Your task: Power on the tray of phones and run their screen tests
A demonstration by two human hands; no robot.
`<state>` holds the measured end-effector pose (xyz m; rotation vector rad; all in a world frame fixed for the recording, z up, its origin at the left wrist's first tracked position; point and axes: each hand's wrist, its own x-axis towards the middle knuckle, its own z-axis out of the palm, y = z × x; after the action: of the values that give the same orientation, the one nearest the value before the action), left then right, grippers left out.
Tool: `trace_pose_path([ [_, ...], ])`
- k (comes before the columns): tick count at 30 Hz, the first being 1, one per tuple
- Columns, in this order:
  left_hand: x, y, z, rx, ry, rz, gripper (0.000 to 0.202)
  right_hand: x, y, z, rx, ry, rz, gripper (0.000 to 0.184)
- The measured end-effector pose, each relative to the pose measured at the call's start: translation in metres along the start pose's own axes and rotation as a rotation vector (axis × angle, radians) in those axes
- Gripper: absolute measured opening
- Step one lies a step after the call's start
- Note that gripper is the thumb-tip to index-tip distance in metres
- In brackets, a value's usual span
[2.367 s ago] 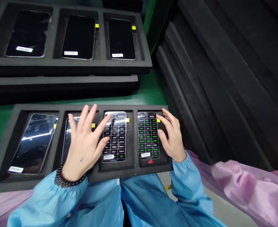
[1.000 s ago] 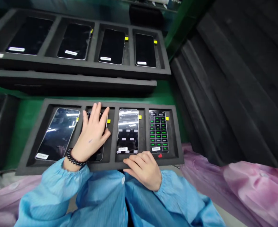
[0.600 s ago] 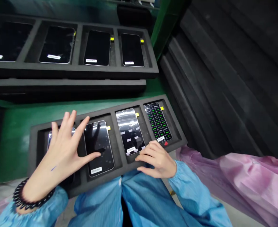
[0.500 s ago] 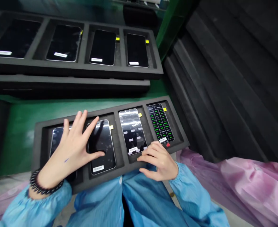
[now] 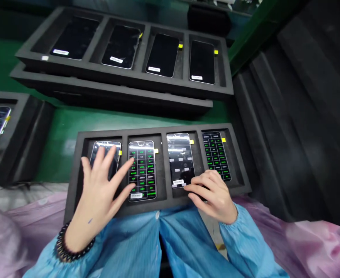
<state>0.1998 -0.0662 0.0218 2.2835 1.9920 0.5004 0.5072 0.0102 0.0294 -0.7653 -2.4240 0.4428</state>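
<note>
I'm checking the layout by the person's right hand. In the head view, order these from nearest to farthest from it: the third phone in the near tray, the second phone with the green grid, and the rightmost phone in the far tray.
1. Third phone: the right hand has its fingertips at its lower end.
2. Second phone: one slot to the left, by the left hand.
3. Rightmost far-tray phone: well behind, dark screen.

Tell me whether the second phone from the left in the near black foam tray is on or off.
On. The second phone shows a grid of green and white cells beside the spread left hand in the near black foam tray.
</note>
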Motion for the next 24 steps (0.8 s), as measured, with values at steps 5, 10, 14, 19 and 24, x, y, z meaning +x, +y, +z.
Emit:
trace_pose_path([
  [5,-0.003,0.004,0.017,0.039,-0.046,0.044,0.06,0.028,0.0,0.004,-0.056,-0.021,-0.028,0.017],
  [10,0.007,0.006,0.024,0.058,-0.057,0.05,0.053,0.039,0.007,0.017,-0.099,0.036,-0.028,0.017],
  [14,-0.004,0.0,0.017,-0.069,-0.081,0.166,0.038,0.032,0.012,0.021,-0.08,0.1,0.045,0.02],
  [19,-0.021,-0.003,0.005,-0.247,0.012,0.148,0.04,0.027,0.013,0.021,-0.051,0.159,0.117,0.025],
  [24,-0.021,-0.003,0.001,-0.164,0.08,-0.231,0.074,0.029,0.015,0.022,-0.02,0.148,0.128,0.023],
])
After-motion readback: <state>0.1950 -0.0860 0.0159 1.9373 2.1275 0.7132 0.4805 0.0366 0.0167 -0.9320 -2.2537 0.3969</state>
